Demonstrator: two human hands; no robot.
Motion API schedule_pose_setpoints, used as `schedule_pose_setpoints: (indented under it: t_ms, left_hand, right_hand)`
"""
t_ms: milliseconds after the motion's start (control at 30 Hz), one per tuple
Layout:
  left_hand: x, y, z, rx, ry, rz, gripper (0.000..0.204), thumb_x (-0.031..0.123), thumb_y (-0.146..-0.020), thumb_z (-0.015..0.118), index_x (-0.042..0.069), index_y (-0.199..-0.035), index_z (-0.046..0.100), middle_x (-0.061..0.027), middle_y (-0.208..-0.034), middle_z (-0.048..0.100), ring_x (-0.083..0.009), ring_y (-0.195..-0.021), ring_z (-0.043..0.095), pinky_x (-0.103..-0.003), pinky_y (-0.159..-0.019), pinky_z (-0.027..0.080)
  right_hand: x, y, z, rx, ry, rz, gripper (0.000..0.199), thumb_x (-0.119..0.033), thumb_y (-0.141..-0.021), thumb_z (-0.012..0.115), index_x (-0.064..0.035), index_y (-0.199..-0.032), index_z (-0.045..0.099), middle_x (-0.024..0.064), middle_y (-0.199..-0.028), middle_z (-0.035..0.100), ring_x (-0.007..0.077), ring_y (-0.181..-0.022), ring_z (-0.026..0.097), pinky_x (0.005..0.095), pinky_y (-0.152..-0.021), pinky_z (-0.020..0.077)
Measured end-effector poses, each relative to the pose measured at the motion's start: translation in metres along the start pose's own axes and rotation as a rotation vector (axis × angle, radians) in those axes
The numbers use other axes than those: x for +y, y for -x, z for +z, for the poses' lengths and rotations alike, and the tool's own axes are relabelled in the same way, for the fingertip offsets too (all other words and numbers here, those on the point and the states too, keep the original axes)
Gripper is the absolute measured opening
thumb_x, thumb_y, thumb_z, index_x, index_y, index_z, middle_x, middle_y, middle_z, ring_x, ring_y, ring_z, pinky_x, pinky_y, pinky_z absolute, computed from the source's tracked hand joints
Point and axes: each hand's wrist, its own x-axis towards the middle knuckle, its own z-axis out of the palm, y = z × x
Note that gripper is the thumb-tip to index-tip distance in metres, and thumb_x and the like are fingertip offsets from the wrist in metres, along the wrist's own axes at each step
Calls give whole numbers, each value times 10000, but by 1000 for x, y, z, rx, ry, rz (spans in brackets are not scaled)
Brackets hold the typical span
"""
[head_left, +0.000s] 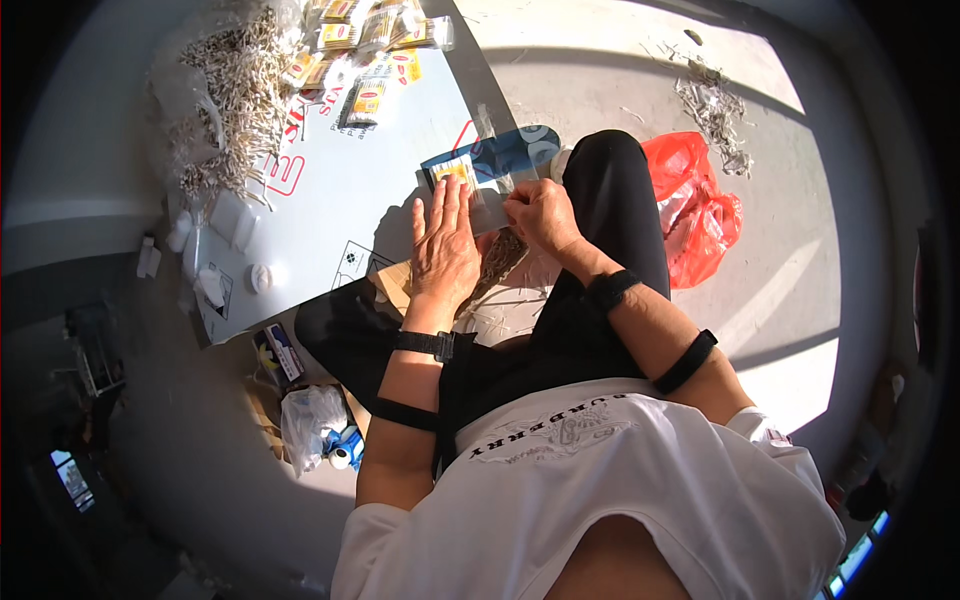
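A clear plastic packet with a yellow-and-white label lies flat at the near right edge of the white board. My left hand rests palm down on it, fingers stretched out and flat. At the packet's right side my right hand is closed in a pinch on what looks like its plastic edge; the fingertips partly hide it. A blue flat sheet shows just beyond both hands. Several similar labelled packets lie in a heap at the board's far end.
A large pile of thin whitish sticks, like cotton swabs, spills from a clear bag at far left. White containers stand near the left corner. A red plastic bag and scattered sticks lie on the floor, right. A clear bag sits at lower left.
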Motion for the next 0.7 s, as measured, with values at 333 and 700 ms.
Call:
schedule_pose_setpoints:
  t_ms: [333,700]
  left_hand:
    - [-32,16,15,294,616,-480,211,21,-848,583,-54,-1045,568,-164,-911,622,-283,-823,617,-368,-733,508]
    - [-3,-4,-7,226,1372,-1048,75,54,-809,622,12,-756,592,-19,-545,502,-73,-389,434,-210,-324,274]
  right_hand:
    - [-9,7,-3,-131,-302,191,172,-92,-814,612,42,-724,672,105,-591,647,153,-450,612,281,-467,509]
    - [-22,1,20,-154,-471,315,140,-62,-839,629,54,-761,642,115,-607,635,113,-462,581,222,-361,391]
